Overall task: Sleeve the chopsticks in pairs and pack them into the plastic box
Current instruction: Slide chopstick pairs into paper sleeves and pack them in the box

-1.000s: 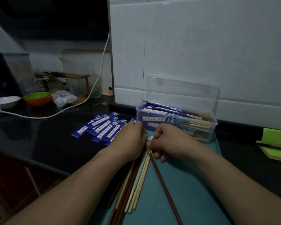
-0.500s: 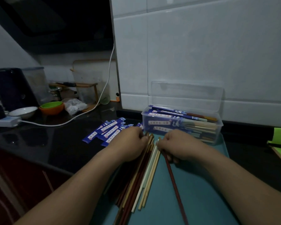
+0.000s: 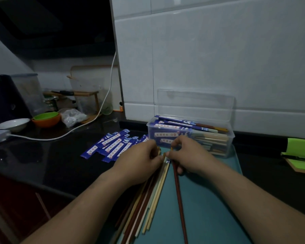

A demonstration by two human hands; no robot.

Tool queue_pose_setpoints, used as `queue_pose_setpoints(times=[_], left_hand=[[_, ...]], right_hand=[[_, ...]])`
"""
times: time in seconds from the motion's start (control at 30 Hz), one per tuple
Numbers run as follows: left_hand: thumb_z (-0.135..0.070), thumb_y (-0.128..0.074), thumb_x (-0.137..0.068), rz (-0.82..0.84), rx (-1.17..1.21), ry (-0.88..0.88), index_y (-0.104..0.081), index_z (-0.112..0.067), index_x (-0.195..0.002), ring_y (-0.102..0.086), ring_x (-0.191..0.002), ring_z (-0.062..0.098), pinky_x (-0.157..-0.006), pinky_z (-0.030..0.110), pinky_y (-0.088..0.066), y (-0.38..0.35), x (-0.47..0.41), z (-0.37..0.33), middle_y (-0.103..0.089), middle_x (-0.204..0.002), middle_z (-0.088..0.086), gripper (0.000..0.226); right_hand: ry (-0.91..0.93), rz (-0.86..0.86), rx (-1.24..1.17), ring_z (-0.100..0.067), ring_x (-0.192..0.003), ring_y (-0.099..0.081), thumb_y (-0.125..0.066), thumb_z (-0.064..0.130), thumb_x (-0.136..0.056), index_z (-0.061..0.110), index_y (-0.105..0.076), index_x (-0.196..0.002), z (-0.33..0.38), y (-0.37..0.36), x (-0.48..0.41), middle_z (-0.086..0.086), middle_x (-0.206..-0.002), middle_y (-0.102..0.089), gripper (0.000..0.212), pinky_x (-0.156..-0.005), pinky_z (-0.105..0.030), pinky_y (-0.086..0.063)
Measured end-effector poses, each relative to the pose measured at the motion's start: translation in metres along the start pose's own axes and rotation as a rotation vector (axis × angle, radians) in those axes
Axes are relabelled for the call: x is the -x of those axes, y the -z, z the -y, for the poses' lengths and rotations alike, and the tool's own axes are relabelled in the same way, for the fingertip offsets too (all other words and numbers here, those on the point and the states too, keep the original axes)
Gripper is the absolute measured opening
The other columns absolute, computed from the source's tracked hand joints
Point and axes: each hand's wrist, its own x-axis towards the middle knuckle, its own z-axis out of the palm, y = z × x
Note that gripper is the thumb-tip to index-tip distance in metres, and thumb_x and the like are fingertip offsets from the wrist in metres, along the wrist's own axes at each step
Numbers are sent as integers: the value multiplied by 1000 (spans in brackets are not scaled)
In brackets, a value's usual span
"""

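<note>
A bundle of loose chopsticks (image 3: 149,199), cream and dark red, lies on a teal mat (image 3: 208,208). My left hand (image 3: 139,161) rests on the bundle's far ends, fingers curled over them. My right hand (image 3: 188,155) pinches the top of a single dark red chopstick (image 3: 179,196), which lies apart to the right of the bundle. Just behind my hands stands the clear plastic box (image 3: 224,145), lid open, with several sleeved pairs inside. A fan of empty blue paper sleeves (image 3: 113,146) lies on the black counter to the left.
A white cable (image 3: 81,128) runs across the dark counter at left, past an orange and green bowl (image 3: 46,118), a white dish (image 3: 13,124) and a plastic bag. A green notebook (image 3: 300,155) sits at the right edge. White tiled wall stands right behind the box.
My right hand has pinched the tip of the dark red chopstick and lifted it slightly. My left hand stays on the bundle. The camera view has tilted up a little.
</note>
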Motion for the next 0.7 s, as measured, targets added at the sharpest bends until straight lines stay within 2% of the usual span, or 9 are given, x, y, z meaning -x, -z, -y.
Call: queue_pose_setpoints(times=[0.07, 0.23, 0.33, 0.4, 0.47, 0.53, 0.63, 0.7], left_hand=[[-56, -64, -92, 34, -67, 4, -56, -33, -92, -59, -80, 8, -76, 41, -56, 0, 2, -3, -62, -87, -9, 25], [-53, -68, -91, 72, -105, 50, -60, -30, -86, -60, -77, 9, -75, 40, -57, 1, 2, -8, -63, -83, -7, 24], [-50, -67, -92, 52, -147, 58, -59, -29, -82, -58, -72, 9, -65, 35, -52, 2, 4, -15, -61, -80, -6, 24], [-51, -64, -91, 22, -262, 56, -54, -27, -79, -53, -69, 10, -59, 33, -41, 2, 5, -22, -58, -78, -6, 29], [-53, -61, -92, -12, -401, 21, -51, -25, -81, -48, -67, 13, -61, 33, -35, 1, 4, -29, -52, -76, -6, 31], [-50, -58, -96, -11, -480, -18, -51, -26, -85, -47, -68, 16, -65, 34, -37, 1, 1, -35, -47, -73, -6, 27], [-44, -54, -101, -12, -529, -28, -42, -25, -76, -41, -63, 14, -65, 36, -37, -1, -1, -39, -42, -71, -6, 33], [-45, -55, -100, -46, -482, -21, -42, -24, -75, -42, -62, 15, -65, 36, -36, -2, -3, -34, -47, -74, -5, 35]], right_hand=[[5, 10, -7, -10, -43, -62, -70, 27, -99, 24, -51, -119, 1, 0, 1, -7, -83, -72, 28, -38, -20, -41], [32, 20, 0, -12, -45, -63, -69, 23, -98, 23, -54, -117, -1, 0, 0, -6, -77, -71, 24, -40, -23, -44], [26, 23, -12, -13, -46, -63, -69, 23, -99, 24, -55, -115, -2, 0, -2, -5, -71, -70, 22, -40, -24, -44], [23, 25, -6, -13, -44, -62, -68, 23, -99, 23, -54, -115, -3, 0, -3, -4, -65, -69, 21, -39, -23, -42], [19, 25, 6, -14, -44, -63, -68, 24, -100, 22, -53, -115, -4, -1, -5, -5, -63, -70, 22, -39, -22, -41], [15, 31, 14, -15, -44, -63, -68, 26, -100, 21, -52, -115, -5, -2, -6, -7, -63, -71, 22, -38, -21, -40], [14, 26, 20, -13, -39, -59, -66, 27, -100, 21, -53, -116, -6, -3, -7, -4, -52, -66, 22, -36, -18, -35], [16, 28, 8, -13, -38, -57, -67, 28, -100, 21, -53, -115, -6, -2, -8, -4, -51, -66, 22, -36, -18, -35]])
